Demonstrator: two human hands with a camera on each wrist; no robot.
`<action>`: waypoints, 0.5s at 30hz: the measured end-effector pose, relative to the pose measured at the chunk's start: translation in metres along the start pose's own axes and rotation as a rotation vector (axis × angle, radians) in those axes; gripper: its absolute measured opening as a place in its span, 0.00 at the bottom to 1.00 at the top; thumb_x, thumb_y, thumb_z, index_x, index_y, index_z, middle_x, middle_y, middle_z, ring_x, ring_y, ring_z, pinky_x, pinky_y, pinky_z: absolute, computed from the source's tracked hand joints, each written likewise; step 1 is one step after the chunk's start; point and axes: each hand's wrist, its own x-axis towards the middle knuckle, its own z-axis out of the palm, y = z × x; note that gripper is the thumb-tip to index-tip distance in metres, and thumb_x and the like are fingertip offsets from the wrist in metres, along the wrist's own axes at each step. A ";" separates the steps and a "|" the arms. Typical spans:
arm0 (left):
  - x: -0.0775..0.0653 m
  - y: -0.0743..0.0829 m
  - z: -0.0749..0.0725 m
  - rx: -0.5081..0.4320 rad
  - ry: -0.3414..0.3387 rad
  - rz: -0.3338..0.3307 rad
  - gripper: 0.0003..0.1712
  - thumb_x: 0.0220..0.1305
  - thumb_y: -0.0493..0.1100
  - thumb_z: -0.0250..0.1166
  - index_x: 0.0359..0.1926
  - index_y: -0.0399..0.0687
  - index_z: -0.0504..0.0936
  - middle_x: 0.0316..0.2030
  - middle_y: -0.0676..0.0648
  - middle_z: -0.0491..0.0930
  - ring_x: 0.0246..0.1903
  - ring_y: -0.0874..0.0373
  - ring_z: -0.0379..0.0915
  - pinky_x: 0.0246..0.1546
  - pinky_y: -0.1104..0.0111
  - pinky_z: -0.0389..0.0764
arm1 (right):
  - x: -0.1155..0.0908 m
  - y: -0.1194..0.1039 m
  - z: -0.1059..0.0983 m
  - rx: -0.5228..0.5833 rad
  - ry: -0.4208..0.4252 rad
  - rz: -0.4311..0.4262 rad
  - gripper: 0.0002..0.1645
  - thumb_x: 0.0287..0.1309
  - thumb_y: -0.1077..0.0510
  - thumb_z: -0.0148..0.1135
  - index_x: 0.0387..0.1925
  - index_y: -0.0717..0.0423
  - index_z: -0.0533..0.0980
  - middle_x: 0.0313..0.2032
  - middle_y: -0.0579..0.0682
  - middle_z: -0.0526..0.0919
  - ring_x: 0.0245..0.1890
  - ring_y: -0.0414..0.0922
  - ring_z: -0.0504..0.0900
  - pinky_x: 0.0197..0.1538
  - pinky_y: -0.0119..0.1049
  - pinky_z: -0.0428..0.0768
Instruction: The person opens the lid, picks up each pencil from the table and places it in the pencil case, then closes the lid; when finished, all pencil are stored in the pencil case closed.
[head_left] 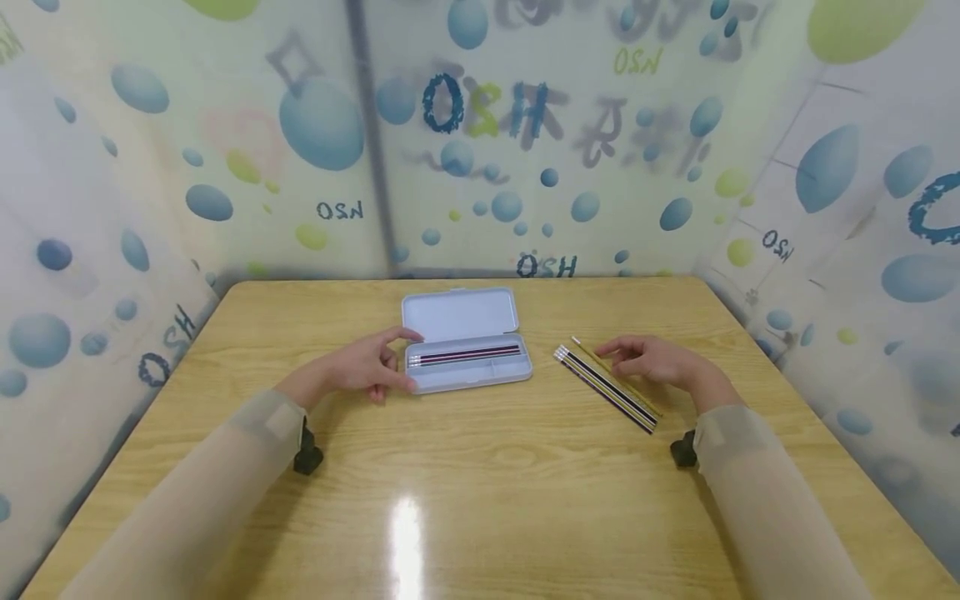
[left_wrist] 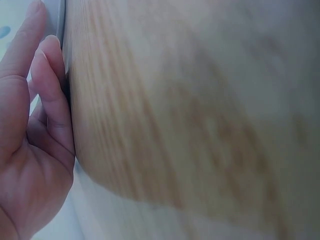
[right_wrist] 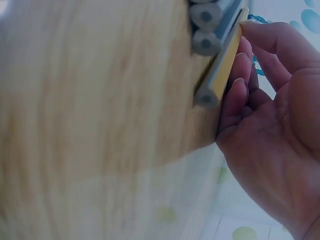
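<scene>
A pale blue pencil case lies on the table with its lid tipped back. Several dark-striped pencils lie inside it, white ends to the left. My left hand holds the case's left end, thumb at the front corner and index finger near the hinge. Right of the case, my right hand pinches a yellow pencil between thumb and fingers, close to the tabletop. This pencil lies slantwise alongside several striped pencils, grouped side by side.
The wooden table reaches back to a wall covering printed with blue and green drops. Similar side walls flank it. A small dark device sits at the left wrist, and another dark device at the right.
</scene>
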 end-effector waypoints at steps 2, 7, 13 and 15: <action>0.000 0.001 -0.001 -0.001 0.001 -0.002 0.53 0.66 0.51 0.82 0.83 0.57 0.60 0.27 0.48 0.75 0.19 0.57 0.77 0.25 0.68 0.85 | 0.001 0.000 0.000 -0.014 0.013 0.014 0.29 0.78 0.55 0.65 0.75 0.53 0.76 0.59 0.57 0.82 0.56 0.49 0.77 0.58 0.38 0.77; 0.001 0.001 -0.001 0.000 0.002 0.004 0.53 0.66 0.50 0.82 0.83 0.57 0.60 0.27 0.48 0.75 0.19 0.57 0.77 0.25 0.68 0.85 | 0.002 0.000 0.001 -0.017 0.034 0.020 0.29 0.77 0.55 0.66 0.75 0.52 0.77 0.56 0.54 0.81 0.52 0.48 0.75 0.53 0.37 0.76; 0.001 0.000 -0.001 -0.005 -0.001 0.009 0.53 0.66 0.50 0.82 0.83 0.57 0.60 0.26 0.48 0.75 0.18 0.57 0.77 0.25 0.67 0.85 | 0.003 0.001 0.001 0.007 0.029 -0.004 0.31 0.75 0.57 0.69 0.75 0.56 0.76 0.51 0.54 0.81 0.48 0.47 0.75 0.49 0.36 0.77; 0.001 -0.001 -0.001 -0.004 -0.001 0.010 0.54 0.65 0.50 0.82 0.83 0.57 0.60 0.26 0.48 0.75 0.18 0.57 0.78 0.25 0.67 0.85 | 0.003 0.001 0.001 0.003 0.029 -0.007 0.31 0.75 0.57 0.69 0.75 0.56 0.76 0.52 0.55 0.82 0.48 0.47 0.75 0.50 0.36 0.77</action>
